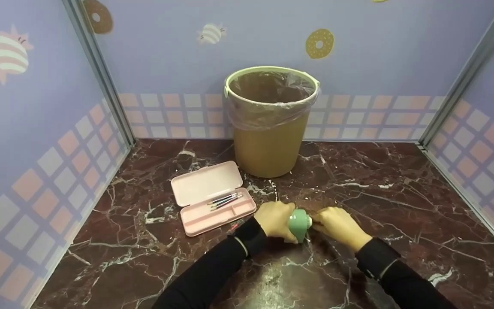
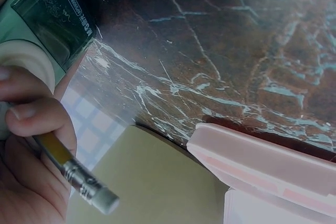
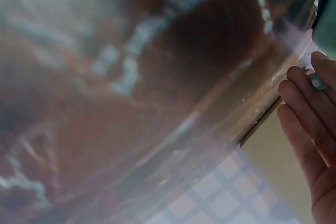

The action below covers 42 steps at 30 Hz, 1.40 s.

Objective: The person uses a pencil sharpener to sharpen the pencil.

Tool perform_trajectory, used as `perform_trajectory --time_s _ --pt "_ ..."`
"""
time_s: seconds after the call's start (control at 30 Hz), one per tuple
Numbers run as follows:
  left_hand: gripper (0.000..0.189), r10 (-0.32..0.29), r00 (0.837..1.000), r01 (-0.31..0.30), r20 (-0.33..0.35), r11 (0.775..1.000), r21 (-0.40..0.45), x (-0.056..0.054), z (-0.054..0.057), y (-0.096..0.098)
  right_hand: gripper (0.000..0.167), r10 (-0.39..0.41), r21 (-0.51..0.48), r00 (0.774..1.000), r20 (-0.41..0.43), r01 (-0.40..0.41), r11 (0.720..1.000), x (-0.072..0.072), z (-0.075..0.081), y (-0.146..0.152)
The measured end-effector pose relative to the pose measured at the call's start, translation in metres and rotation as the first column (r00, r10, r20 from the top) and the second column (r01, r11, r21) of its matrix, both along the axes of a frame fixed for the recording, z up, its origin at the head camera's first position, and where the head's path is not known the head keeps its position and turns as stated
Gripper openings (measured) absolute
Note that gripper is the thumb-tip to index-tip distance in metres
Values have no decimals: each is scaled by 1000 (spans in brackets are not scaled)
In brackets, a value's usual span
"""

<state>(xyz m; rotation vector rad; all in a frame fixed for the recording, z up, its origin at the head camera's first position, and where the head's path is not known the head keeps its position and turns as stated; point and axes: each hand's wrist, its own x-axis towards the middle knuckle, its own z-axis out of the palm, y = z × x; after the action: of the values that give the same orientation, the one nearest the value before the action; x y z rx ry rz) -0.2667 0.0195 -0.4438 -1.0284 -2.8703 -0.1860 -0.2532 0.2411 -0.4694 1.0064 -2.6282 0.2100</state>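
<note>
In the head view my left hand [image 1: 274,219] grips a green pencil sharpener [image 1: 297,226] above the table. The left wrist view shows the sharpener's dark see-through shavings box [image 2: 55,17] and its round whitish part. Beside it, my right hand [image 1: 337,225] pinches a pencil [image 2: 79,174] between thumb and fingers. The pencil's eraser end sticks out past the fingers, and its other end is hidden at the sharpener's round part. In the right wrist view only the pencil's end [image 3: 315,82] shows between the fingers.
Left of my hands lies an open pink pencil case [image 1: 206,185] with several pencils [image 1: 224,201] inside. A lined yellowish trash bin [image 1: 268,148] stands behind. A small red item [image 1: 234,226] lies near my left sleeve. Patterned walls enclose the marbled table [image 1: 122,240].
</note>
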Motion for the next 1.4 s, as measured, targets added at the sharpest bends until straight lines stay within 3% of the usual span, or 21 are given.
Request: perform_trajectory --time_s 0.27,0.53,0.67,1.07,1.4 --pt "66 8 1000 -8 13 1000 -6 0 0 1 15 21 -46 999 -29 -23 999 13 -8 2" --pt "65 15 1000 -15 19 1000 -2 -1 -1 1 6 37 -12 999 -28 -37 999 27 -9 2" --pt "64 22 1000 -22 5 1000 2 1 -2 1 9 51 7 996 -69 -51 999 36 -7 2" --pt "65 30 999 -30 12 1000 -9 0 0 2 13 142 10 981 -130 -142 990 53 19 2" --pt "65 32 998 -31 47 999 -17 0 2 1 19 185 -3 962 -200 -190 982 48 43 4"
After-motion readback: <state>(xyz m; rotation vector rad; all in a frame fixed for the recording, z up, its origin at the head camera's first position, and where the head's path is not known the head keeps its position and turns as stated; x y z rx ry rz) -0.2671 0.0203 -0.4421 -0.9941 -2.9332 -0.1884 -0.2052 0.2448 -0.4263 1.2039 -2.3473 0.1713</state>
